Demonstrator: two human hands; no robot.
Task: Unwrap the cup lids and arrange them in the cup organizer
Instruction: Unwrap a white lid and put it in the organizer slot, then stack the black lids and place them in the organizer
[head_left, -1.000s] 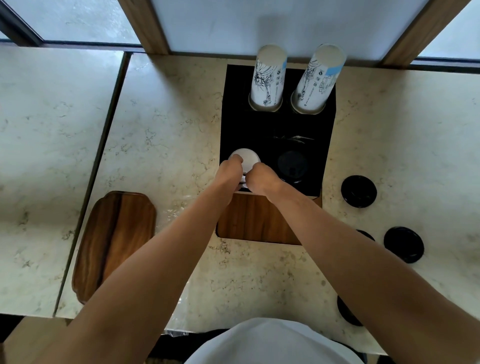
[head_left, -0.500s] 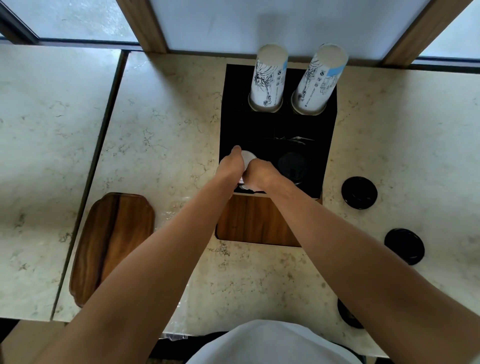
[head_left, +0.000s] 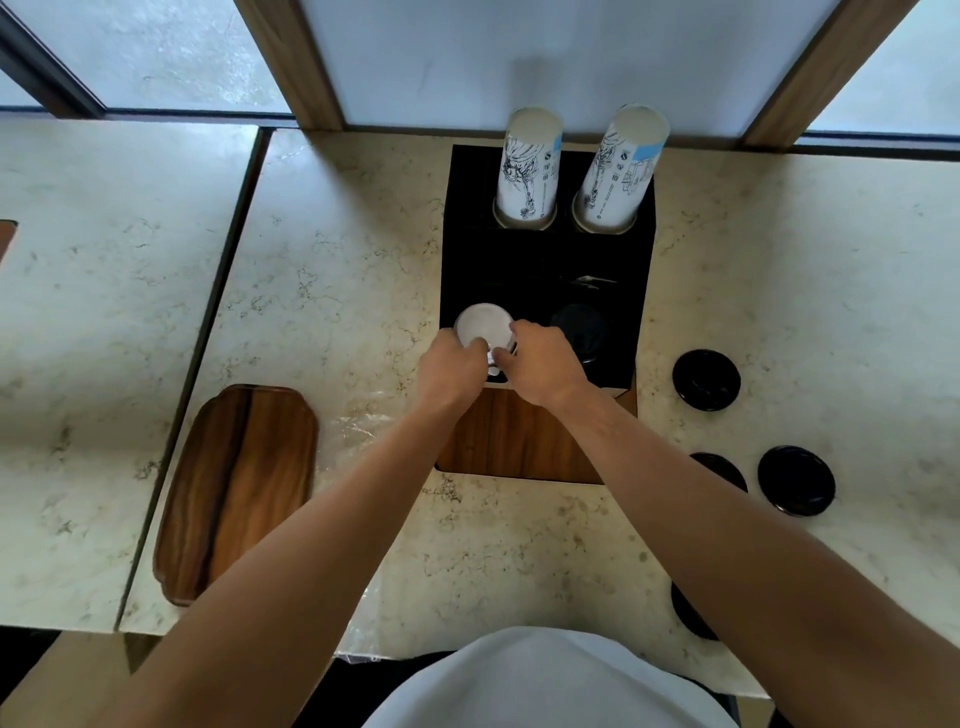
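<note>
Near the middle of the frame, on a pale marbled stone counter (head_left: 322, 291), stands the cup organizer (head_left: 545, 270): a box with a matte black top pierced by round wells and a warm wood-grain front panel. Both hands meet over its lower left well. The left hand (head_left: 452, 371) and the right hand (head_left: 540, 364) each close their grip on the stack of white lids (head_left: 480, 325), fingers curled against its near edge; the top lid is a smooth, round white disc with a raised rim. How far the stack sits down in the well cannot be told, since the hands hide its lower part.

Just to the right, in the lower right well, lies a stack of black lids (head_left: 579, 327), dull and round, hard to separate from the black top. At the upper end of the organizer two tall columns of paper cups (head_left: 527, 166) stand upright in the rear wells, white with fine line drawings and small blue patches, leaning slightly apart in the wide-angle view.

Right of the organizer, loose black lids (head_left: 706, 379) rest flat on the counter, glossy discs well apart from each other; two of them are partly covered by the right forearm. At lower left lies a flat wooden tray (head_left: 234, 488) with rounded, notched corners and streaked dark grain. Crinkled clear plastic wrap (head_left: 358, 431) lies on the stone between tray and organizer.
</note>
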